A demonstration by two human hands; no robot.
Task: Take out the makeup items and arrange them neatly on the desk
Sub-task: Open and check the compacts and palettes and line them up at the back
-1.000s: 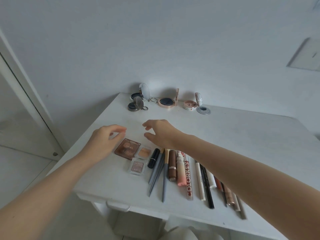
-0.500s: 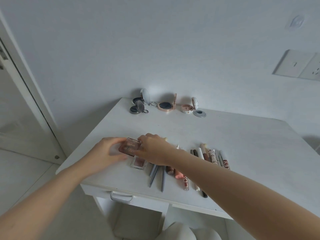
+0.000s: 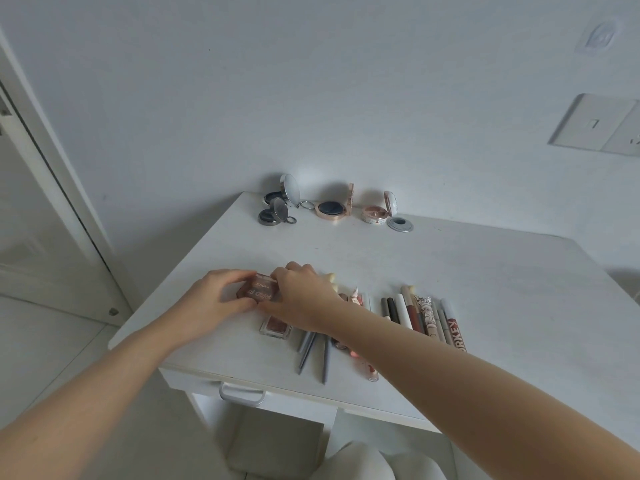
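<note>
A brown eyeshadow palette (image 3: 259, 291) with white lettering is gripped from both sides, my left hand (image 3: 214, 299) on its left edge and my right hand (image 3: 300, 295) on its right. It is tilted up off the white desk (image 3: 485, 271). Just in front of it lies a small clear pink pan (image 3: 275, 325). Grey pencils (image 3: 313, 348), lip tubes (image 3: 363, 355) and a row of pens and sticks (image 3: 422, 317) lie side by side to the right, partly hidden under my right forearm.
Several open round compacts (image 3: 330, 209) and a grey disc (image 3: 399, 224) line the desk's back edge by the wall. A drawer handle (image 3: 241, 393) sits under the front edge. A door frame stands to the left, wall switches at the upper right.
Both hands came together onto the brown palette, closed on it and lifted it at a tilt. The view pulled back from the desk.
</note>
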